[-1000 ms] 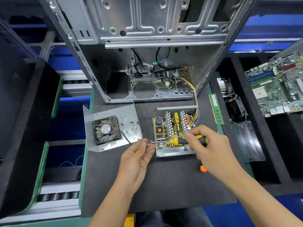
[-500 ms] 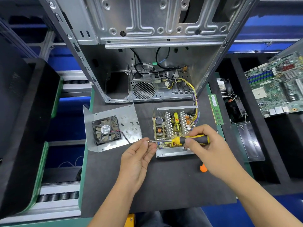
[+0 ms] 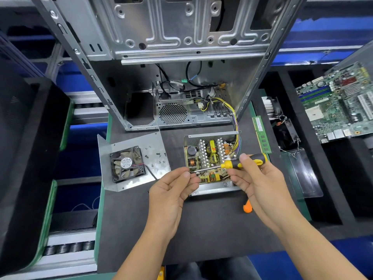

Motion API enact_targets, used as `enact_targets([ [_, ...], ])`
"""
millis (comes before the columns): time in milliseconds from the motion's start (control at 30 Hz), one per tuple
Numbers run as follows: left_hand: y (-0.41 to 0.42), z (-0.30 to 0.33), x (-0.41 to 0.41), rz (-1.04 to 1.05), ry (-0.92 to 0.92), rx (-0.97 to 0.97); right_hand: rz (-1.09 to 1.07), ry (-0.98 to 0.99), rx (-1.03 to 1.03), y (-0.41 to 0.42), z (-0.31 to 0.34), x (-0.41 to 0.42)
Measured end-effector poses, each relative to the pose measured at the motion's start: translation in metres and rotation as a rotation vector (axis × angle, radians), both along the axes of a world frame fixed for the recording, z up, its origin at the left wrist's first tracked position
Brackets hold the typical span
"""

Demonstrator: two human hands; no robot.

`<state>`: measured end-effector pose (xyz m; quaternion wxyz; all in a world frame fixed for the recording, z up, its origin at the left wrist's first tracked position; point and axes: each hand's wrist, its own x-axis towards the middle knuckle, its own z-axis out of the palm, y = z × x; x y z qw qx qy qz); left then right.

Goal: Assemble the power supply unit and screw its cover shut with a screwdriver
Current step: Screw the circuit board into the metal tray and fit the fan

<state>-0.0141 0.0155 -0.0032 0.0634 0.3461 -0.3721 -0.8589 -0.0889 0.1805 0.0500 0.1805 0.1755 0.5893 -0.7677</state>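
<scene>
Gripping a screwdriver (image 3: 241, 163) over the open power supply unit (image 3: 210, 162), the right hand (image 3: 260, 178) levels it.
Left hand (image 3: 171, 190) pinches its tip; cover (image 3: 133, 162) lies left of the unit.

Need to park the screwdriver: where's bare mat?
Bare mat in front of the PSU, between the forearms; a strip between cover and PSU. Crowded: screws on the cover, RAM stick to the right, case behind.

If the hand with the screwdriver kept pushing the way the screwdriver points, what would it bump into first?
Probably the left hand: the screwdriver in the right hand points left, its tip at the left fingertips. Depth is hard to judge.
</scene>
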Motion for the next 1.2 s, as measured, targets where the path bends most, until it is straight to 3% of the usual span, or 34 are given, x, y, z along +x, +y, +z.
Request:
enact_targets([
  [467, 0.007, 0.003, 0.001, -0.062, 0.029, 0.013, -0.074, -0.132, -0.101, 0.015, -0.01, -0.002],
  [667, -0.004, -0.008, 0.004, -0.023, 0.014, -0.094, -0.189, -0.062, -0.074, 0.041, -0.009, -0.016],
  [900, -0.013, -0.046, 0.018, -0.094, -0.156, -0.489, -0.287, 0.142, 0.226, 0.095, -0.012, -0.038],
  [1067, -0.005, -0.06, 0.026, -0.185, -0.203, -0.671, -0.157, 0.265, 0.525, 0.106, -0.022, -0.04],
  [1200, -0.003, -0.059, 0.024, -0.195, -0.191, -0.739, -0.067, 0.299, 0.579, 0.1, -0.031, -0.035],
])
